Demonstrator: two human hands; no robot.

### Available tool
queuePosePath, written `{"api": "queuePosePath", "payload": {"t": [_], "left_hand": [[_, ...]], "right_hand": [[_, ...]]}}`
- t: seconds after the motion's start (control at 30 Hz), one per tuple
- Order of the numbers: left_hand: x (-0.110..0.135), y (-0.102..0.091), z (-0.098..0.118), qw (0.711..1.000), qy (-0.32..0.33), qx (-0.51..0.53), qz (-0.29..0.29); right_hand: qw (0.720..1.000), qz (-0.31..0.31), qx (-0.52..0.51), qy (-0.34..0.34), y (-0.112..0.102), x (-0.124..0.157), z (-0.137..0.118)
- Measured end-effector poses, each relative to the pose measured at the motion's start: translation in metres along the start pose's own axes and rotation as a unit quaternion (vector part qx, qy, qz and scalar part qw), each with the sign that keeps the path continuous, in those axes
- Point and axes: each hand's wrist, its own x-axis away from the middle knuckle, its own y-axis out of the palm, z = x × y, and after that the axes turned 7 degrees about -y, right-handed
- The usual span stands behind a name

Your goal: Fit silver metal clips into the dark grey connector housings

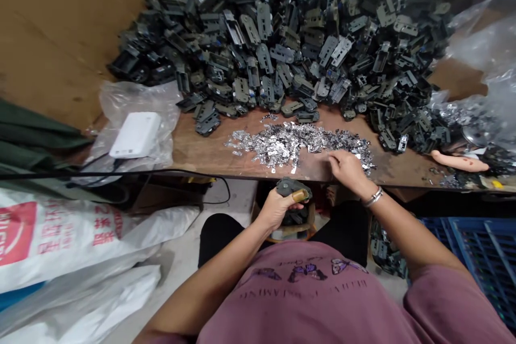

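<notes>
Gripping a grey plastic housing [291, 188] firmly in the left hand [276, 208] just near the bench edge, the right hand [349, 169], half curled with any hold hidden, touches silver metal scraps [290, 142] on the wooden bench [403, 169], near a far heap of dark housings [274, 48].

You have one left hand [277, 208], one right hand [349, 171], one grey part [291, 188], one heap of dark parts [274, 48], one pile of silver scraps [294, 145], one white box [135, 134].

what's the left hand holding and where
The left hand holds a dark grey plastic housing by its near end, with the taped thumb pressed across it.
</notes>
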Motion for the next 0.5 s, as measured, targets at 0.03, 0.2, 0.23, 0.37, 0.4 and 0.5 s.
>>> {"api": "queuePosePath", "payload": {"t": [0.03, 0.2, 0.23, 0.37, 0.4, 0.5], "left_hand": [[0.001, 0.001, -0.001, 1.000, -0.002, -0.002, 0.004], [0.015, 0.011, -0.009, 0.999, -0.032, -0.014, 0.002], [0.017, 0.012, -0.010, 0.999, -0.042, -0.012, 0.003], [0.021, 0.004, -0.012, 0.999, -0.047, -0.015, -0.013], [0.021, 0.001, -0.012, 0.999, -0.043, -0.008, -0.014], [0.022, -0.004, -0.014, 0.999, -0.049, 0.000, -0.022]], "right_hand": [[0.998, -0.012, 0.055, 0.009, 0.000, -0.009, 0.011], [0.979, -0.094, 0.183, -0.006, 0.008, -0.026, 0.030], [0.979, -0.088, 0.185, -0.015, 0.010, -0.023, 0.031], [0.978, -0.046, 0.172, -0.111, 0.022, -0.011, 0.047], [0.979, -0.023, 0.162, -0.123, 0.024, -0.008, 0.050], [0.982, 0.004, 0.112, -0.150, 0.029, 0.001, 0.055]]}}
